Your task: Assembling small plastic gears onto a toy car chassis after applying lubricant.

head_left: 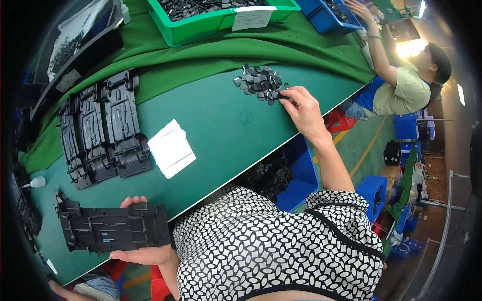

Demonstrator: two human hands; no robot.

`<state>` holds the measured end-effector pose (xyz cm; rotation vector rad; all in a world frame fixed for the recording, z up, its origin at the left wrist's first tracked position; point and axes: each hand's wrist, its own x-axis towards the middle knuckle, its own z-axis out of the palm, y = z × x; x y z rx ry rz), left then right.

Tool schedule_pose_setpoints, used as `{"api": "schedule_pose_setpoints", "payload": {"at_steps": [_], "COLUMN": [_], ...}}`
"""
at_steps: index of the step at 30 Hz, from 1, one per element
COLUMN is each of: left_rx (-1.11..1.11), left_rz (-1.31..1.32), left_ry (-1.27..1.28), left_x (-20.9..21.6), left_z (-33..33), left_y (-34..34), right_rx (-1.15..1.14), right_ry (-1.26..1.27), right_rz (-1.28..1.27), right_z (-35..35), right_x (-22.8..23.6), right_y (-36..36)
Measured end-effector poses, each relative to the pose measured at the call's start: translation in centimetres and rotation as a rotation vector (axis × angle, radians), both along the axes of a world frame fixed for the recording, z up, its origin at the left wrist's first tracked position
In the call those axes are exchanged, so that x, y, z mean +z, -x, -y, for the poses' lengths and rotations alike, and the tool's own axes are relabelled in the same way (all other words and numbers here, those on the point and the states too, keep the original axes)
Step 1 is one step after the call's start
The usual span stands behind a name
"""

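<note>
Black molded panel point(113, 231) is grasped by left hand point(145, 255) at near edge of green table point(216, 133). Right hand point(304, 111) is lowered to pile of small black pieces point(258, 83), fingertips drawn together; whether piece is pinched cannot be told. Three similar panels point(94, 133) are lined up near white sheet point(172, 149).

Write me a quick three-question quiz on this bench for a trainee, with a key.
1. True or false: the left hand holds a black molded panel.
2. How many similar panels lie side by side on the table, left of the white sheet?
3. The right hand is at: A) the green bin; B) the pile of small black pieces; C) the blue bin.

Key: 1 true; 2 three; 3 B.
</note>
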<state>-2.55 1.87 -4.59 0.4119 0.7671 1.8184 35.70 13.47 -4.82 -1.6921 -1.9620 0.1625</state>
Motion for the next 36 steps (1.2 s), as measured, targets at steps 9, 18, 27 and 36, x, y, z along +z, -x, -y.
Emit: {"api": "schedule_pose_setpoints", "payload": {"at_steps": [9,18,27,36], "left_rx": [0.008,0.021,0.011,0.020], "left_rz": [0.017,0.000,0.009,-0.005], "left_ry": [-0.018,0.016,-0.001,0.028], "left_x": [-0.4,-0.6,-0.8,-0.4], "left_z": [0.1,0.3,0.1,0.3], "left_y": [-0.1,-0.3,-0.6,-0.3], "right_rx": [0.211,0.263,0.293,-0.185], "right_ry": [-0.056,-0.080,-0.189,0.113], "right_rz": [0.268,0.200,0.235,-0.564], "right_z": [-1.4,-2.1,-2.5,-1.3], "right_x": [0.9,1.2,0.7,1.0], "right_y": [-1.1,-2.1,-2.7,-1.2]}}
